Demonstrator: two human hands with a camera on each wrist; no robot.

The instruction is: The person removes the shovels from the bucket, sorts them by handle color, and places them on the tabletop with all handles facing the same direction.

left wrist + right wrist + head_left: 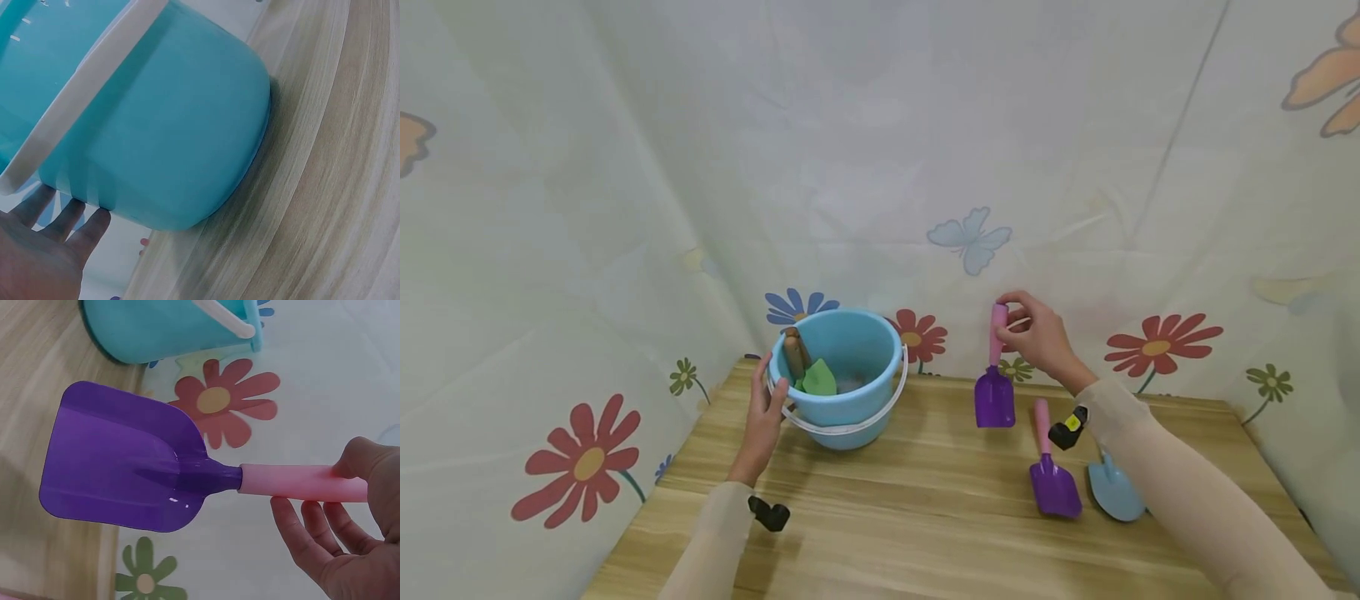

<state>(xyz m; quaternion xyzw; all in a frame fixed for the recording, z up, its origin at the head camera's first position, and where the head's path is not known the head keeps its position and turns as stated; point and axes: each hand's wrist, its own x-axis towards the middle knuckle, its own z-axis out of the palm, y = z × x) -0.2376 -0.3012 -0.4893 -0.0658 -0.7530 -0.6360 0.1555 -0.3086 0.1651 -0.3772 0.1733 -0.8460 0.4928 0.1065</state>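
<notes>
My right hand [1037, 337] pinches the pink handle of a toy shovel [995, 398] between thumb and fingers. Its purple blade hangs downward above the back of the table; the right wrist view shows the whole purple blade [125, 459]. A light blue bucket [842, 408] with a white handle stands to the left. Against the bucket's left side rests my left hand [765, 425], its fingers nearly straight on the outer wall in the left wrist view. Inside the bucket lie a green-bladed tool [820, 379] and brown handles [794, 352].
On the right of the wooden table [880, 517] lies another purple shovel [1055, 490] with a pink handle. Beside it, a light blue shovel [1114, 490] is partly hidden by my right forearm. A flowered white cloth [865, 167] hangs behind the table.
</notes>
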